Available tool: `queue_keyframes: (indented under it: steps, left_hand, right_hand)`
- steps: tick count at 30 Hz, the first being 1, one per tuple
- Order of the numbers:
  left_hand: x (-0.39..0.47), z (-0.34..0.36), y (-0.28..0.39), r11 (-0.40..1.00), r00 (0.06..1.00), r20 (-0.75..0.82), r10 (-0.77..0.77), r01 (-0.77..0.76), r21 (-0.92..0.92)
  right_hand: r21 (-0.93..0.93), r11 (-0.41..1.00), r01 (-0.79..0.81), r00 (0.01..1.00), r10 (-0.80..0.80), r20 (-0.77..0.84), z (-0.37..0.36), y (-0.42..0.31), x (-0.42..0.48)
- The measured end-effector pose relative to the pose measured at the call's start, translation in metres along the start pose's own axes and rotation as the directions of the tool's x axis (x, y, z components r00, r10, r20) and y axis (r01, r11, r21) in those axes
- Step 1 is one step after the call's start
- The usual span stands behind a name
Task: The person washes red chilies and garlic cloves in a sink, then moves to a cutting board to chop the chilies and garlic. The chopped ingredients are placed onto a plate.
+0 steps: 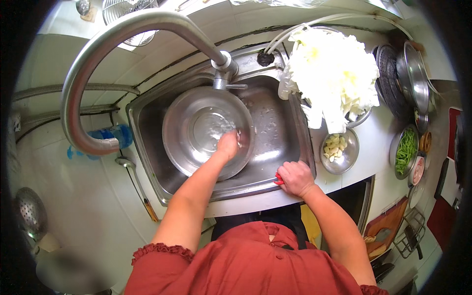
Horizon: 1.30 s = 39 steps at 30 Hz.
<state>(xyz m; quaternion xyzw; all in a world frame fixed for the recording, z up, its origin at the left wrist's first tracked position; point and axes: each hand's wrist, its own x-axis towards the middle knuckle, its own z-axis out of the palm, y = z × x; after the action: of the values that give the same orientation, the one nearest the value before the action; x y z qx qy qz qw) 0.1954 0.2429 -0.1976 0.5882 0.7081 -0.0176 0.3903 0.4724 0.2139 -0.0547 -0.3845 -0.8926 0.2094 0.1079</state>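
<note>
My left hand [228, 143] reaches into a round stainless steel basin [177, 147] of water, which stands in the sink [273, 147]. The water is rippled around it, and its fingertips are blurred, so what they hold cannot be made out. At the sink's front right rim rests my right hand [296, 179], a loose fist around small red pieces that look like chili peppers [279, 179]. Right of that hand a metal bowl [349, 162] holds peeled garlic cloves [335, 146]. A big heap of pale leafy vegetable [332, 73] rises behind it on the counter.
A curved faucet [79, 66] arches over the left side, its spout outside the sink. A ladle [134, 177] and a blue plastic bottle [120, 135] lie to the left. Farther right are a bowl of cut green vegetables [405, 151], metal basins [416, 77] and a cutting board [385, 225].
</note>
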Motion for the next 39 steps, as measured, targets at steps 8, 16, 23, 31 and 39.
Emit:
queue_keyframes:
  steps: [8, 16, 23, 31, 39]
  left_hand:
    - [-0.03, 0.02, -0.001, 0.554, 0.945, 0.309, -0.11, 0.316, -0.77]
    - [-0.058, -0.006, -0.007, 0.58, 0.932, 0.351, 0.089, 0.238, -0.779]
    - [-0.062, -0.01, -0.012, 0.832, 0.961, 0.277, 0.011, 0.144, -0.535]
    - [-0.11, -0.067, 0.108, -0.012, 0.92, 0.307, 0.244, 0.32, -0.947]
    - [-0.121, -0.056, 0.294, 0.181, 0.9, 0.227, 0.373, 0.169, -0.969]
  right_hand:
    - [0.02, 1.0, 0.001, 1.0, 0.0, -0.021, 0.001, 0.001, -0.004]
    - [0.029, 0.999, 0.023, 0.995, -0.021, -0.095, 0.004, 0.004, -0.008]
    - [0.036, 0.998, 0.057, 0.987, -0.051, -0.153, 0.004, 0.003, -0.01]
    - [0.067, 0.996, 0.05, 0.98, -0.036, -0.197, 0.012, 0.008, -0.019]
    - [0.2, 0.979, 0.028, 0.95, 0.036, -0.309, 0.043, 0.012, -0.017]
